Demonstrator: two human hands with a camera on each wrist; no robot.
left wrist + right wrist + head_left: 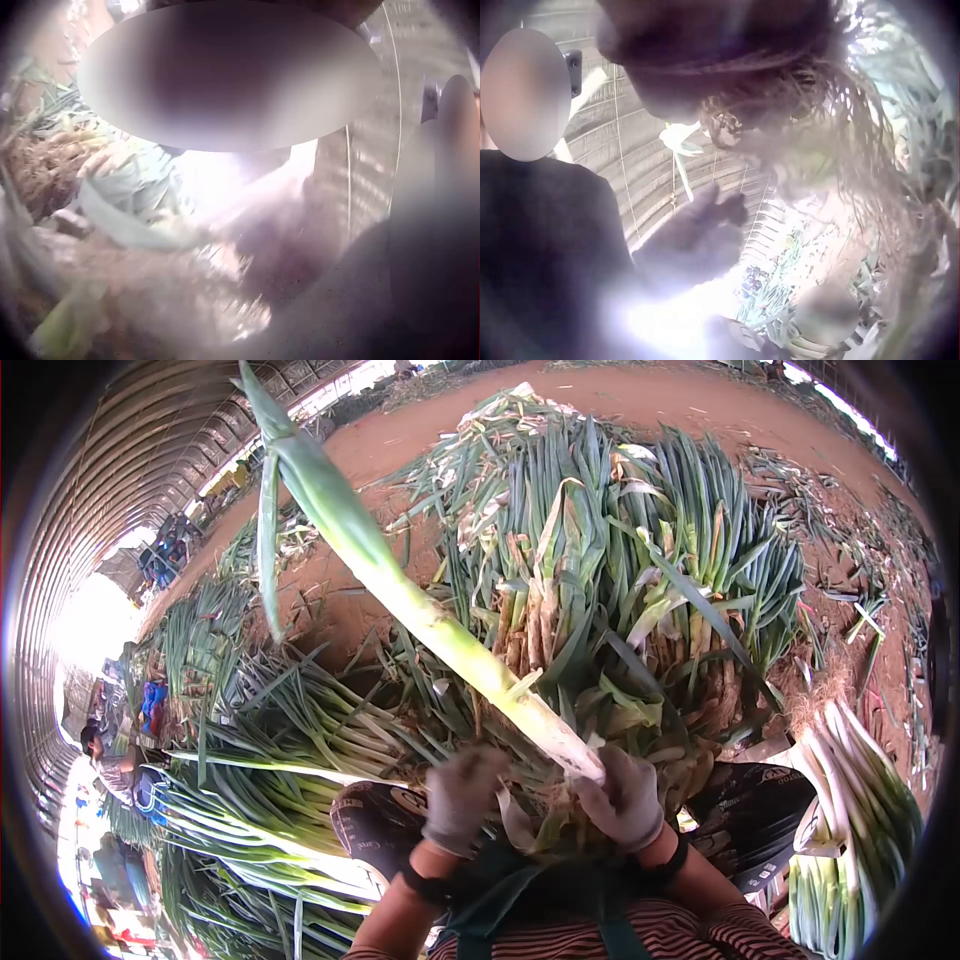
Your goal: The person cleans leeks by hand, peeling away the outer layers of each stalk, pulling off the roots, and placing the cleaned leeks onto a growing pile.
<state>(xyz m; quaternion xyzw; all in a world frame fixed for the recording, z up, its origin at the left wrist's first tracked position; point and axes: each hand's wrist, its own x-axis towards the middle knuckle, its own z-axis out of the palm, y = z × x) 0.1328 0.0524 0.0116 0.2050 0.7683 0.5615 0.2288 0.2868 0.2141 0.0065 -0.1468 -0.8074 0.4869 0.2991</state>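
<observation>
A long green onion (440, 630) slants up and left across the head view, its pale root end at the gloved right hand (622, 800), which grips it. In the right wrist view stringy roots (862, 157) hang beside the dark, close right hand (720, 67). The gloved left hand (465, 800) is raised left of the root end, apart from the stalk. Seen from the right wrist, the left hand (697, 240) has its fingers partly bent and holds nothing visible. Blur covers much of the left wrist view.
Upright onions (560, 530) stand ahead on the reddish ground (660, 400). More onions (270, 800) lie at the left; a bundle (865, 790) with roots upward is at the right. Loose leaves lie between the person's knees. Another person (115, 770) is at the far left.
</observation>
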